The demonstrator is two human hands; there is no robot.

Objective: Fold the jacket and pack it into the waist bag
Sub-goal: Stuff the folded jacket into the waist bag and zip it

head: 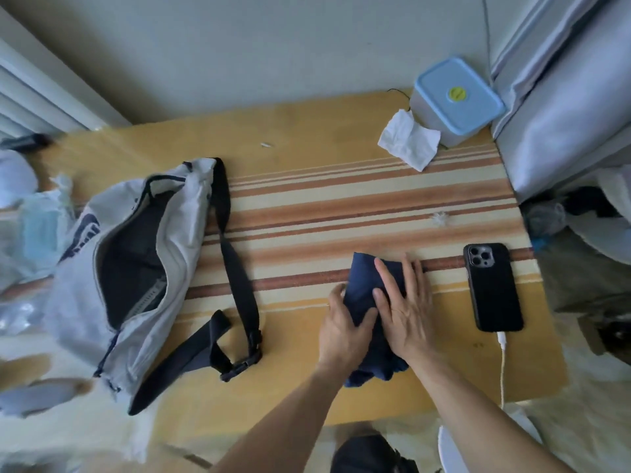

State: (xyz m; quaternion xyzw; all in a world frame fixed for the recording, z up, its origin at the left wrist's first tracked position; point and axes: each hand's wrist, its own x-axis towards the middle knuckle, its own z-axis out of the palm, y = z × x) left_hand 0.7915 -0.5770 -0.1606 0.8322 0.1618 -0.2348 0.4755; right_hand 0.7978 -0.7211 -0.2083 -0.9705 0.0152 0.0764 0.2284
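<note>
A: Why are both hands stacked on that little blue bundle?

B: That bundle is the jacket point(363, 285), already down to a narrow packet on the striped counter point(307, 206). The right hand point(404, 308) lies flat across it, fingers point(386, 278) spread and pressing rather than gripping, I'd say to squeeze the air out and keep the folds from springing open.

A: And the left?

B: The left hand point(341, 326) cups the packet's left edge, its fingers curled around the cloth (the thumb lies on top, the rest tuck under the side), so it is holding the jacket while the other hand flattens. The near end, by the wrists, looks looser and bunched.

A: The waist bag point(136, 268) is well off to the left. Why there?

B: It lies on its side with the main zip open and the dark interior facing up, which leaves the mouth ready to receive the packet. Its black strap point(235, 274) trails between bag and jacket, buckle point(246, 363) towards the near edge.

A: Anything in the way?

B: A phone point(493, 288) on its charging cable point(502, 370) sits just right of the hands, apart from the cloth. A crumpled tissue point(408, 141) and a blue-lidded box point(454, 100) stay at the far corner.

A: So what's left?

B: By my reckoning, the folding is nearly done; the packing is not yet begun.
</note>
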